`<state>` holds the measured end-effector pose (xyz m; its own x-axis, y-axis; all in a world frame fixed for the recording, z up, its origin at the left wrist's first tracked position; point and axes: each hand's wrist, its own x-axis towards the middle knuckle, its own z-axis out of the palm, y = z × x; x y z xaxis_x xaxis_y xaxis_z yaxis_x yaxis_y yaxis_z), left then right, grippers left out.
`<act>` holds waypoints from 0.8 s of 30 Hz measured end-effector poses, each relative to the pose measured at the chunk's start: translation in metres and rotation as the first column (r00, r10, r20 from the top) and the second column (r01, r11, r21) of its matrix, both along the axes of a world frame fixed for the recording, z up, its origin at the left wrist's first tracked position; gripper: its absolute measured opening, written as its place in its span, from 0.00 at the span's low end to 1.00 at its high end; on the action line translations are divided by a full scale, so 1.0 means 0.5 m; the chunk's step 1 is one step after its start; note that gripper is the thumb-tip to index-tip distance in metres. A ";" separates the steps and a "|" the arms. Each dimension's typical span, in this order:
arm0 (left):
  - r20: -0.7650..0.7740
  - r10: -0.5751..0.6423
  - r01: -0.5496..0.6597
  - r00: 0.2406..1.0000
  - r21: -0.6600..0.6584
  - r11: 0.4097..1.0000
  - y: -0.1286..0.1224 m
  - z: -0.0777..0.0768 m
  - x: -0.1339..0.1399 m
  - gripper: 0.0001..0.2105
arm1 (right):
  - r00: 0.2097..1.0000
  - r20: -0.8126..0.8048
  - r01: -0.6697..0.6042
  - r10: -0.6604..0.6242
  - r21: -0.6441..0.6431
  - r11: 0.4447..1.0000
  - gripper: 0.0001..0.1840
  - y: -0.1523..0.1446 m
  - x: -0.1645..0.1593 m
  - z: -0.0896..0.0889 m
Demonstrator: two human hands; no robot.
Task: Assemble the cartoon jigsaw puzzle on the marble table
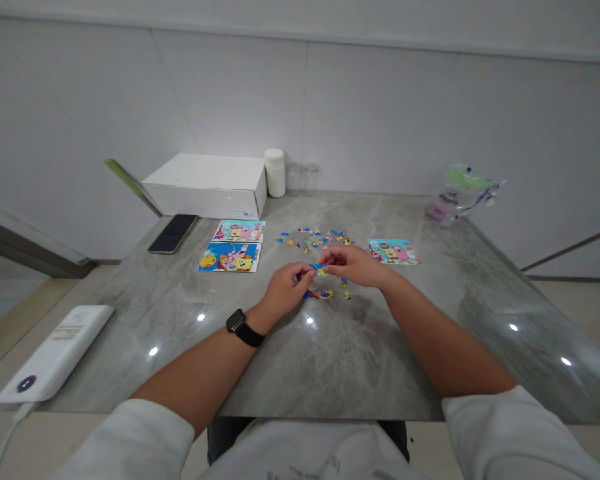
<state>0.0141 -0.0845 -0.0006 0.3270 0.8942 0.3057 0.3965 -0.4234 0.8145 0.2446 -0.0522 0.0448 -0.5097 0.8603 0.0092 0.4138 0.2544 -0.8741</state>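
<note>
My left hand (289, 285) and my right hand (351, 264) meet near the middle of the table, fingers pinched on blue-and-yellow jigsaw puzzle pieces (320, 269) between them. Whether these pieces are joined is too small to tell. Just below my fingers lies a short row of joined puzzle pieces (324, 294), partly covered by my left hand. A loose yellow piece (347, 294) sits at its right. Beyond my hands, several loose puzzle pieces (314, 238) are scattered. A colourful cartoon picture card (395, 252) lies flat to the right of my right hand.
Two cartoon pictures (230, 257) lie at left, near a phone (173, 234). Behind stand a white box (207, 187), a white bottle (275, 175) and two clear glasses (311, 180). A plastic bag (460, 195) is at back right. A white power bank (57, 352) with a cable is front left.
</note>
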 end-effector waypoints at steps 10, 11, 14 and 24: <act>-0.175 -0.170 0.201 0.970 0.177 0.963 -0.002 -0.016 0.000 0.07 | 0.937 0.324 -0.108 0.131 -0.087 0.990 0.07 -0.003 0.071 0.050; -0.186 -0.183 0.217 0.965 0.181 0.959 -0.003 -0.016 0.000 0.06 | 0.935 0.328 -0.111 0.135 -0.090 0.990 0.06 -0.003 0.071 0.050; -0.205 -0.212 0.252 0.955 0.192 0.949 -0.004 -0.015 0.001 0.06 | 0.931 0.339 -0.112 0.138 -0.095 0.989 0.06 -0.002 0.071 0.048; -0.235 -0.274 0.316 0.933 0.169 0.933 -0.004 -0.016 0.001 0.07 | 0.899 0.427 -0.086 0.099 -0.050 0.995 0.05 0.003 0.080 0.045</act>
<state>0.0145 -0.0864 -0.0085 0.6408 0.6742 0.3673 0.3765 -0.6929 0.6149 0.2846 -0.0505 0.0674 -0.5359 0.8056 -0.2526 0.7257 0.2866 -0.6255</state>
